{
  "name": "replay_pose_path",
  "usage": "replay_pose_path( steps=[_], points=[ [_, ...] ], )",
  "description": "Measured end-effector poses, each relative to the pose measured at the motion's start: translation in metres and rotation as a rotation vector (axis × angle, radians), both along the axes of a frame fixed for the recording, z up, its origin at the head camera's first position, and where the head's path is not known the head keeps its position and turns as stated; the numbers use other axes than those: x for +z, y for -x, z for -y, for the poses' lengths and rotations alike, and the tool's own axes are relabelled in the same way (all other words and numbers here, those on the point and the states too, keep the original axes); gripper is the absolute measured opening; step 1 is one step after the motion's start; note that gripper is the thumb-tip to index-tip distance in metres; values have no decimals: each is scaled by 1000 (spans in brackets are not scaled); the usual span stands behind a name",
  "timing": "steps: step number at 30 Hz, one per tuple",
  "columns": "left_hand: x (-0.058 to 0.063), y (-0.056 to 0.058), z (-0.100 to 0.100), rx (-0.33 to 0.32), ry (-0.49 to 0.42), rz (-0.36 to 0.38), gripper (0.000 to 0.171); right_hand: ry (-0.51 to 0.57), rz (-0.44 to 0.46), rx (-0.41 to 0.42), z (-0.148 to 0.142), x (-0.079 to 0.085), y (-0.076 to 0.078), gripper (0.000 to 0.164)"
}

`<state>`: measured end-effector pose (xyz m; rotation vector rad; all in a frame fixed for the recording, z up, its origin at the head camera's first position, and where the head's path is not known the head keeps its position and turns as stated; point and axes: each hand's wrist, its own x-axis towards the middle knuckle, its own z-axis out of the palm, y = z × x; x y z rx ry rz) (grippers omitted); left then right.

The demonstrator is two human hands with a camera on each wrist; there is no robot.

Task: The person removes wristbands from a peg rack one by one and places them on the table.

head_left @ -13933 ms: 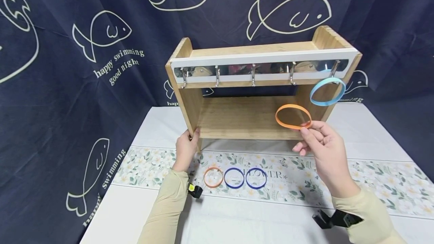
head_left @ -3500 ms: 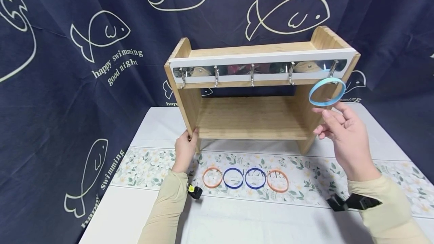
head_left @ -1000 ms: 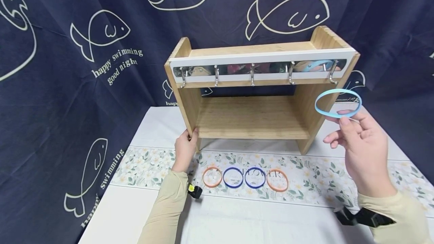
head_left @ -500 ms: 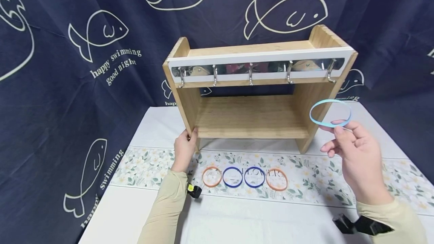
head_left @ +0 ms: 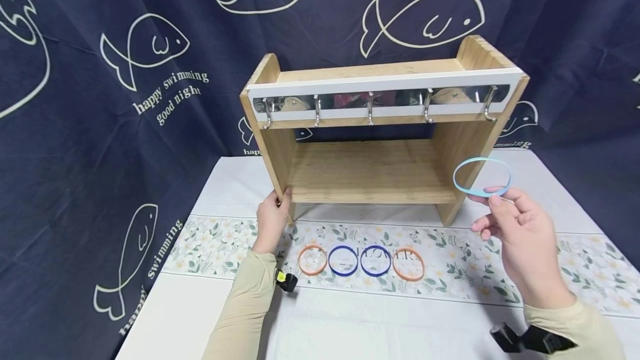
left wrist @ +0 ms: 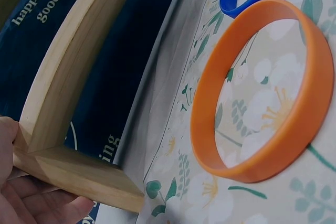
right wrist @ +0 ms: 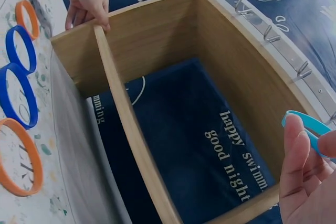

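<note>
My right hand (head_left: pixel 525 240) pinches a light blue wristband (head_left: pixel 474 192) between thumb and fingers, beside the right end of a wooden shelf unit (head_left: pixel 375 174). In the right wrist view the band (right wrist: pixel 312 139) shows at the fingertips. At the shelf's lower left, my left hand (head_left: pixel 272 220) grips the side panel where the lower board meets it. An orange wristband (head_left: pixel 312 274), two dark blue wristbands (head_left: pixel 343 275) and another orange wristband (head_left: pixel 409 279) lie in a row on the table, in front of the shelf.
Several metal hooks (head_left: pixel 370 110) line a mirrored strip along the shelf's front, with nothing hanging from them. A flower-printed runner (head_left: pixel 460 265) crosses the white table (head_left: pixel 350 321). Behind stands a navy curtain (head_left: pixel 165 99) with fish drawings.
The orange wristband earlier in my right hand now lies at the row's right end. The light blue wristband has come off the rightmost hook and moved down in my right hand. The left hand stays put.
</note>
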<state>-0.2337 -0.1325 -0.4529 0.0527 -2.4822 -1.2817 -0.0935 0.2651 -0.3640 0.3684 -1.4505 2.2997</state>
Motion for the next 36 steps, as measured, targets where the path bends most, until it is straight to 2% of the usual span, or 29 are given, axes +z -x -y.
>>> replay_pose_path(
  steps=[9, 26, 36],
  points=[
    [0, 1, 0, -4, 5, -7, 41, -30, 42, -27, -1, -8, -3, 13],
    [-2, 2, 1, -8, 5, -13, 43, -28, 76, -13, -5, -26, -7, 14],
    [-1, 1, 1, -4, 11, -3, 43, -62, 128, -49, -5, -35, -12, 15]
  ],
)
